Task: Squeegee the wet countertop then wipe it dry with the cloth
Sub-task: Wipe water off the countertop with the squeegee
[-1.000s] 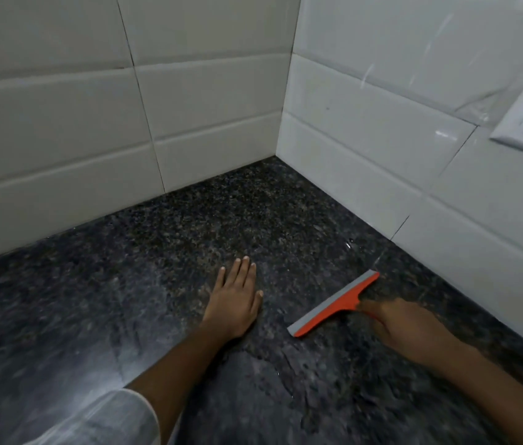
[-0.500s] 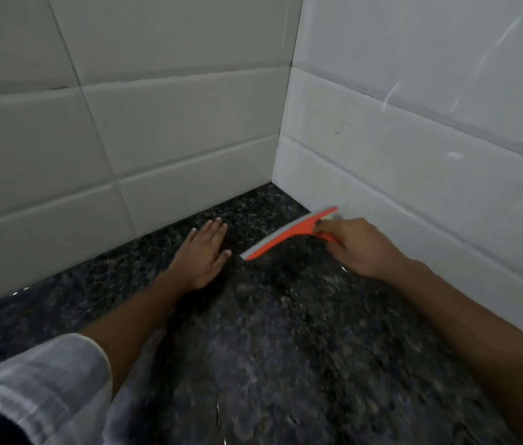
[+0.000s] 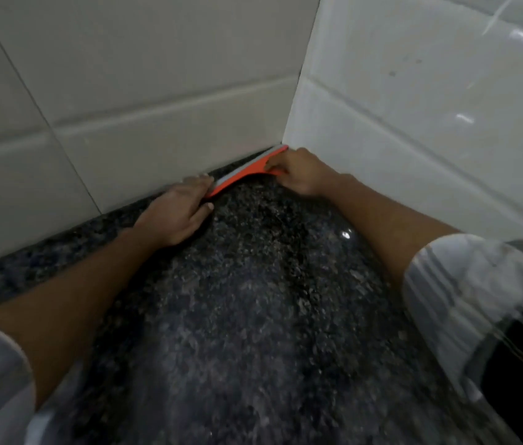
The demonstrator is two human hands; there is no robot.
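An orange squeegee [image 3: 243, 171] with a grey blade lies along the foot of the back wall, its right end in the tiled corner. My right hand [image 3: 298, 175] grips its handle, fingers curled round it. My left hand [image 3: 176, 211] rests flat on the dark speckled granite countertop [image 3: 253, 300], its fingertips touching the squeegee's left end. The countertop shines with wet glints. No cloth is in view.
White tiled walls [image 3: 157, 75] meet in a corner [image 3: 295, 101] right behind the squeegee, closing the counter at the back and on the right. My striped sleeves fill the lower corners of the view.
My right hand has carried the squeegee away from me into the wall corner. My left hand has slid forward along the counter and now touches the blade's left end.
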